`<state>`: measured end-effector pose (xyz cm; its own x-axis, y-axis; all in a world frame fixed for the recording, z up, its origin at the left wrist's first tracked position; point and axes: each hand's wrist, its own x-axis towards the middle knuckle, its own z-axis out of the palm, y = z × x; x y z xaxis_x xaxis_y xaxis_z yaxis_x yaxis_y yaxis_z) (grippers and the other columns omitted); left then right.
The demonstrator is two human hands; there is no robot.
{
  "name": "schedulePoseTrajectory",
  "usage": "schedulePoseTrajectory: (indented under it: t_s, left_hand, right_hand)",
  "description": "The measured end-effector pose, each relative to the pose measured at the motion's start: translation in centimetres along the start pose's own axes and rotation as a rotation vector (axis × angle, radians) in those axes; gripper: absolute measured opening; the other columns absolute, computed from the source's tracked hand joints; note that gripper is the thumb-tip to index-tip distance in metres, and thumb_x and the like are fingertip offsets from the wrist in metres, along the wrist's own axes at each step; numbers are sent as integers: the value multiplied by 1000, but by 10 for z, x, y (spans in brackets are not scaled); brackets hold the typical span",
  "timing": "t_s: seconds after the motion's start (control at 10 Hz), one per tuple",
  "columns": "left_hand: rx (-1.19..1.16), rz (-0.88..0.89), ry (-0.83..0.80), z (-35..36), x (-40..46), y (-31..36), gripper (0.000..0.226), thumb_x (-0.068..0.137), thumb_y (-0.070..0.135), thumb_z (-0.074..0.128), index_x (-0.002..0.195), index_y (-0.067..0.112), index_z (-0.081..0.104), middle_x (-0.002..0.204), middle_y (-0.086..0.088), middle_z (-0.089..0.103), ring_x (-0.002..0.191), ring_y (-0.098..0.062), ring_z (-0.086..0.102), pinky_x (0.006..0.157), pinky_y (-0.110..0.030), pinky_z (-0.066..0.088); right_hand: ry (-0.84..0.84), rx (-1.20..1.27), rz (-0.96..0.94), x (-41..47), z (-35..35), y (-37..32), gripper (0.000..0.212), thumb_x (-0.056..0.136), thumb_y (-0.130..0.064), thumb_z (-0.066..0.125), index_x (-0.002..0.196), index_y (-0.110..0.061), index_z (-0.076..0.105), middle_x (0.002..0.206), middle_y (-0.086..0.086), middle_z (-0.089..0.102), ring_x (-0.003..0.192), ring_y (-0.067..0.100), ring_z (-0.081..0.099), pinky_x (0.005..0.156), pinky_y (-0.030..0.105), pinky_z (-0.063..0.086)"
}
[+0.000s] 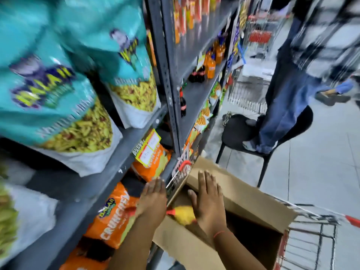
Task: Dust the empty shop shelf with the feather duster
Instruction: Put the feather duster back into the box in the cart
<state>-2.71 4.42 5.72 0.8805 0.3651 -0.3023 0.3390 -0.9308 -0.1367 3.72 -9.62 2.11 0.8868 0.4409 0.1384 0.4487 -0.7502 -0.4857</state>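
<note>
Orange bags (113,217) read "BALAJI CRUNCHEX", teal bags (58,90) read "BALAJI" on the grey shelf (109,172); your left hand (153,199) and right hand (208,201) both lie flat, fingers straight, grip released, over the cardboard box (243,203) in the cart (311,240), a yellow thing (184,214) between them, perhaps the duster.

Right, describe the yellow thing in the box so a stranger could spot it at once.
Start at the open cardboard box sitting in the wire trolley beside the shelving. Look between the two hands at its near-left corner: a fluffy yellow object with a red-orange tip. It is the only bright, soft thing against the brown cardboard.
</note>
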Motion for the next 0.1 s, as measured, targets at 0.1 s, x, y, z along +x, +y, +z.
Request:
schedulePoseTrajectory:
  t_s: [0.1]
  left_hand:
    - [-97,0,13,-78,-3,5,59,96,22,17,149,1,1,159,-17,-1,147,-30,-1,121,-39,5]
  right_hand:
    - [124,152,24,29,-49,-44,71,98,-51,5,134,-2,41,137,22,45,126,38,39,101,48,34]
